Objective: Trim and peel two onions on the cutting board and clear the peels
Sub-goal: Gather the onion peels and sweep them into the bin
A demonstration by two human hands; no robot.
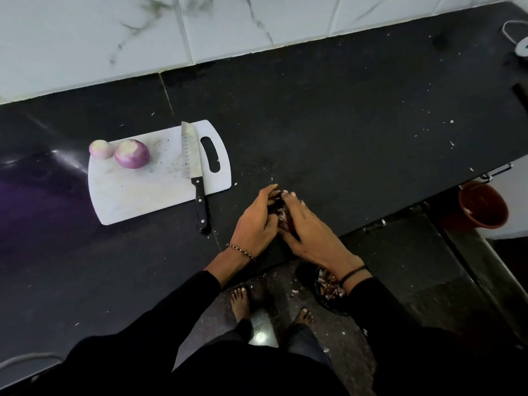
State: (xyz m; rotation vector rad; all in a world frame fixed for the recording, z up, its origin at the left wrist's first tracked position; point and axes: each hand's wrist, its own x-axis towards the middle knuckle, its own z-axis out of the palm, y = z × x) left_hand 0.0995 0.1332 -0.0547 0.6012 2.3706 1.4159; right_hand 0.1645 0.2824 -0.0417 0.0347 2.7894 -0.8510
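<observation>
Two peeled purple onions, a small one (100,149) and a larger one (132,157), sit at the far left end of the white cutting board (143,192). A black-handled knife (194,170) lies across the board's right side, its handle overhanging the near edge. To the right of the board, near the counter's front edge, my left hand (254,221) and my right hand (308,232) face each other with fairly straight fingers. They press a small heap of onion peels (283,214) between them; most of the heap is hidden by the hands.
The black counter (343,124) carries scattered white peel flecks. Below its front edge a dark container with onion peels (328,287) sits on the floor beside my bare feet. A red bucket (483,204) stands lower right. A white cable and round plug (523,45) lie far right.
</observation>
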